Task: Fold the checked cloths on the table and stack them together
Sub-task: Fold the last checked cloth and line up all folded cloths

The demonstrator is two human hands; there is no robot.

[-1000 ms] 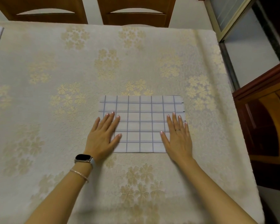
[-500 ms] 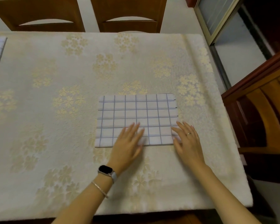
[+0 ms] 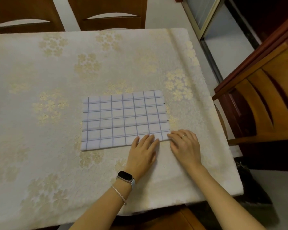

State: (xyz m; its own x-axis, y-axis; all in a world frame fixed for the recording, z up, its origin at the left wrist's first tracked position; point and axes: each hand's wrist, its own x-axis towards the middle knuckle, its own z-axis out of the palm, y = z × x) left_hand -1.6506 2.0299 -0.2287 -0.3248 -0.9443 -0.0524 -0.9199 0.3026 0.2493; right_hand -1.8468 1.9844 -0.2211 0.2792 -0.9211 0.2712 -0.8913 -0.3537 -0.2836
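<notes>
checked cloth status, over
Left hand flat on checked cloth, near right corner. Right hand at same corner, grip unclear. Cloth lying flat. Nothing in the way.

Desk (image 3: 40, 77): open cover left of and beyond checked cloth (image 3: 120, 118). Obstacles: two chair backs (image 3: 110, 20) along far edge; third chair (image 3: 264, 103) close beside right edge.

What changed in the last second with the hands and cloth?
The left hand slid right along the near edge of the checked cloth, and the right hand drew back to its near right corner, fingers now bent there; a pinch is not clear. The cloth stayed flat, folded as before.
</notes>
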